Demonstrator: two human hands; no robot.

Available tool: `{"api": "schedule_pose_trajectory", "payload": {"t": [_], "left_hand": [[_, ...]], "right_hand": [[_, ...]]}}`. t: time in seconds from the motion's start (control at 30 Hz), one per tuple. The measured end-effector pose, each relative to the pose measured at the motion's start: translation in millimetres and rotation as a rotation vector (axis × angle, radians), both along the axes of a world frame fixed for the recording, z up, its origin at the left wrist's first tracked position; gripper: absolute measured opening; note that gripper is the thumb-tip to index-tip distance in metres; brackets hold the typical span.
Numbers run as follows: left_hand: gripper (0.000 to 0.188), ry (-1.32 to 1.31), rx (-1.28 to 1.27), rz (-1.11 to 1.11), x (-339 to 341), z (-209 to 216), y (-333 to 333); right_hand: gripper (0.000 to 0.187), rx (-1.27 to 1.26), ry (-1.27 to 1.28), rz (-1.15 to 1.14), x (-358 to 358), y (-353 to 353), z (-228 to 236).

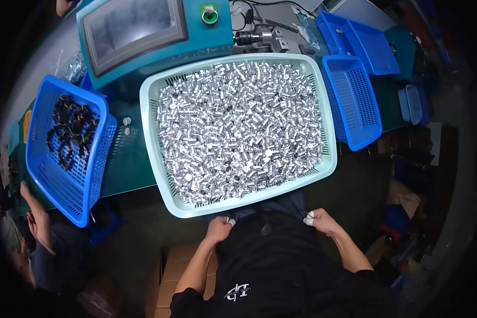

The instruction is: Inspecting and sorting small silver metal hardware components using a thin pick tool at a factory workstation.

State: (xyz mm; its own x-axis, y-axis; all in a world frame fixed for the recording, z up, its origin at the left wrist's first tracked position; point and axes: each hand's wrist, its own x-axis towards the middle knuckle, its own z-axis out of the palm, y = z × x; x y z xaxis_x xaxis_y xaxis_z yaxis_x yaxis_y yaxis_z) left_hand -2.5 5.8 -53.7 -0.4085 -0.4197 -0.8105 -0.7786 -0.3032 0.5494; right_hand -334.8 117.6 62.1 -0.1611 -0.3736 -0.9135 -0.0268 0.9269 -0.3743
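Note:
My left hand [219,229] is closed just below the tray's near rim, its fingers pinching dark cloth at my lap. On the other side, my right hand [324,221] is also closed, against the dark cloth there. White finger covers show on the fingertips of both hands. Directly ahead of me, a large pale green plastic tray [147,127] holds a heap of small shiny metal cylinders [238,127]. Neither hand touches the tray or the metal parts.
A teal machine [206,40] with a screen stands behind the tray. At left, a blue basket [37,143] holds black and yellow loops; another person's hand [34,212] is nearby. A blue basket [355,106] and blue bins [373,47] are at right. Cardboard boxes [180,270] are below.

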Motion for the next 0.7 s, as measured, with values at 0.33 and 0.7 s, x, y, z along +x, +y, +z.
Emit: {"api": "schedule_pose_trajectory", "payload": {"t": [0.33,0.7], "left_hand": [[0.047,-0.042,0.218,0.076,2,-21,-4],[0.048,0.303,-0.186,0.187,20,-80,-8]], "right_hand": [[0.038,0.003,0.150,0.205,-59,-28,-15],[0.033,0.050,0.174,0.026,-124,-32,-74]]}}
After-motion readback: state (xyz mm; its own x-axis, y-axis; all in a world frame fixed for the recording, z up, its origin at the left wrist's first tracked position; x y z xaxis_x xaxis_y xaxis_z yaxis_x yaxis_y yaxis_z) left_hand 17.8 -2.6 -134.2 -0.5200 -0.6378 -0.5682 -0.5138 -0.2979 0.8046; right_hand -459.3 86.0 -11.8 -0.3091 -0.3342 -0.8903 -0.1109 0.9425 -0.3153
